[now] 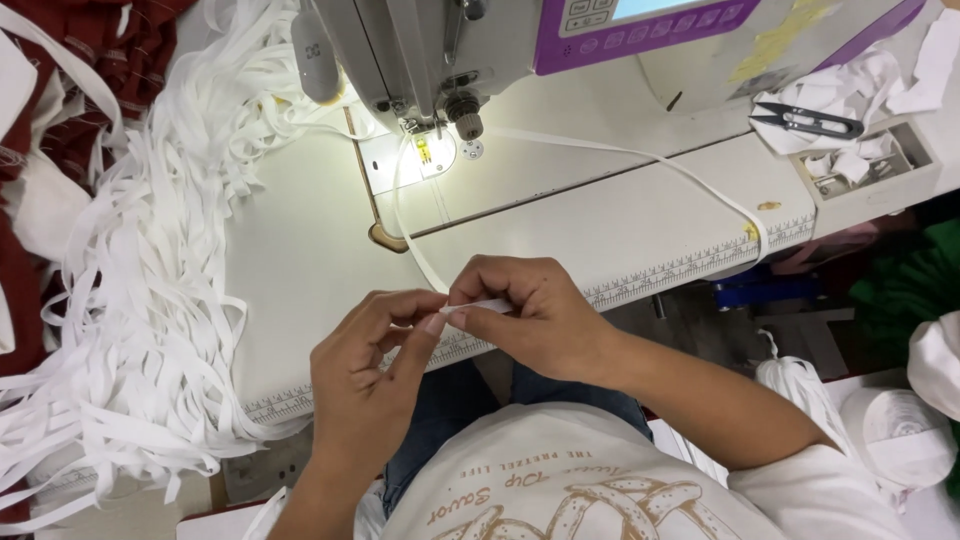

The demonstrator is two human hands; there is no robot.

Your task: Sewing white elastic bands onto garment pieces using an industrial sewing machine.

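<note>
White tape (pixel 478 306) sits pinched between both hands at the table's (pixel 300 260) front edge: left hand (pixel 365 365) and right hand (pixel 525 315) fingertips closed on it. Slack looping to the sewing machine (pixel 430 60) could snag, probably twisting the fold.

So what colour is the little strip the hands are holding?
White, seen in the head view: the strip is pinched between the left hand and right hand.

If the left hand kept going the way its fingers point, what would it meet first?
The left hand points up and right at the right hand; their fingertips already pinch the same white strip, so it meets that strip and the right fingers at once.
</note>
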